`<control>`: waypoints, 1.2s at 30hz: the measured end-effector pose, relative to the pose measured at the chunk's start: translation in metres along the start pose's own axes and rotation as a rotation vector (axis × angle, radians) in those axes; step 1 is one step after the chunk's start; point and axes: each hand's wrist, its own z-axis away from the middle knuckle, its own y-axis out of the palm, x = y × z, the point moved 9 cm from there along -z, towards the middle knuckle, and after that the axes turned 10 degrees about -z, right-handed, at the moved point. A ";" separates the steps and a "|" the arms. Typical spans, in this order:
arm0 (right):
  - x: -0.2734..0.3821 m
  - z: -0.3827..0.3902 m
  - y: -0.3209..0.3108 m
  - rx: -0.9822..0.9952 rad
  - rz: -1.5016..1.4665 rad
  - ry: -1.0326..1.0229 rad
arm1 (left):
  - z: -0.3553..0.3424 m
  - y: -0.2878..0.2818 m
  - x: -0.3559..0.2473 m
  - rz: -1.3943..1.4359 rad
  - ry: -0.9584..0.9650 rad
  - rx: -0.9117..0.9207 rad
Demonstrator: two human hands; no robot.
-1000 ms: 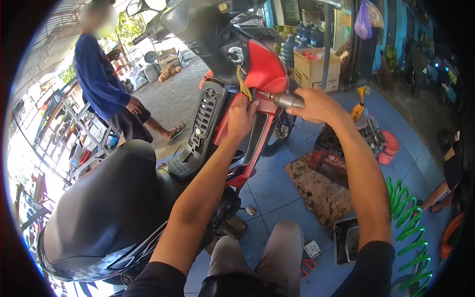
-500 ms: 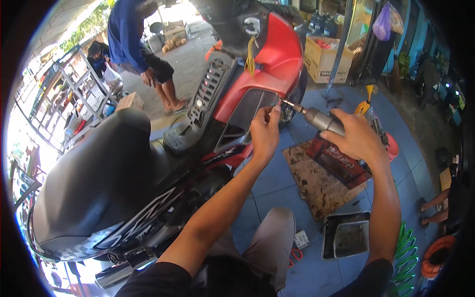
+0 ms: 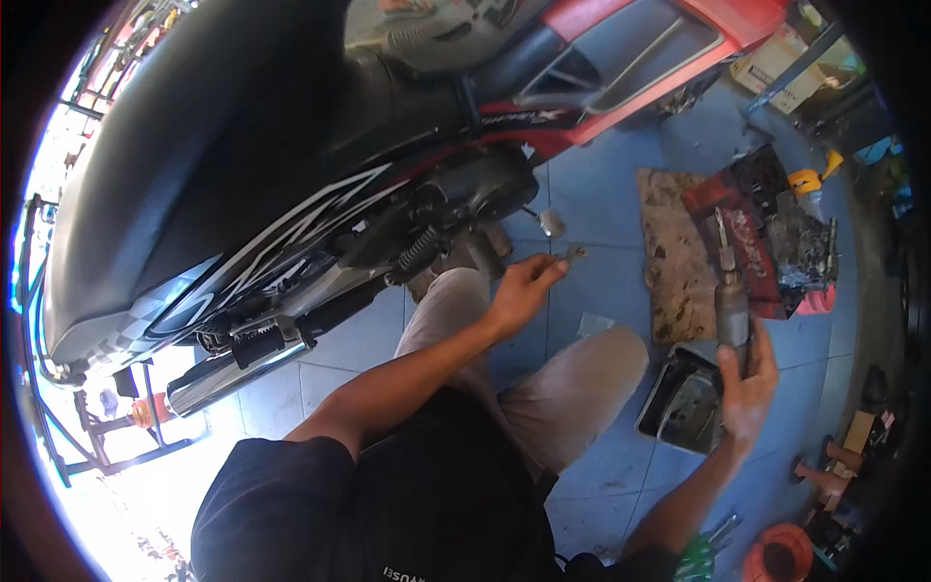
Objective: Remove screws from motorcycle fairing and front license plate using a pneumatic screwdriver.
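My left hand pinches a small flat metal piece between thumb and fingertips; its exact kind is too small to tell. It hovers over the floor beside the motor scooter's engine. In my right hand is a grey power screwdriver, held upright with its bit pointing away from me. The fingers wrap its lower body, which they partly hide. The red and black motor scooter stands along my left, its black seat nearest.
A stained cardboard sheet lies right of centre, with a red crate of tools on its far side. Dark trays sit near my right hand. Farther right are an orange round object, a green coiled hose and someone's legs.
Both hands have come back from the scooter's front panel, the right one lower and to the right with the power screwdriver. My view has swung down; the co-worker's body beyond the scooter is out of sight.
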 end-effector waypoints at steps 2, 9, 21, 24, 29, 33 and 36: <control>-0.023 0.037 0.019 0.001 -0.066 0.142 | 0.023 -0.020 0.034 -0.168 0.016 0.004; -0.039 0.147 0.070 -0.090 -0.285 0.578 | 0.076 -0.085 0.141 -0.502 0.063 -0.012; -0.021 0.187 0.088 -0.142 -0.138 0.569 | 0.001 -0.224 0.362 -0.758 -0.048 -0.918; -0.027 0.194 0.088 -0.138 -0.107 0.540 | -0.012 -0.222 0.371 -0.758 -0.165 -0.912; -0.013 0.191 0.085 -0.154 -0.082 0.484 | -0.008 -0.198 0.372 -0.488 -0.397 -0.872; -0.016 0.199 0.075 -0.182 0.004 0.551 | 0.003 -0.144 0.400 -0.398 -0.546 -0.753; -0.015 0.181 0.109 -0.102 -0.244 0.483 | -0.021 -0.325 0.433 -0.258 -0.276 -0.960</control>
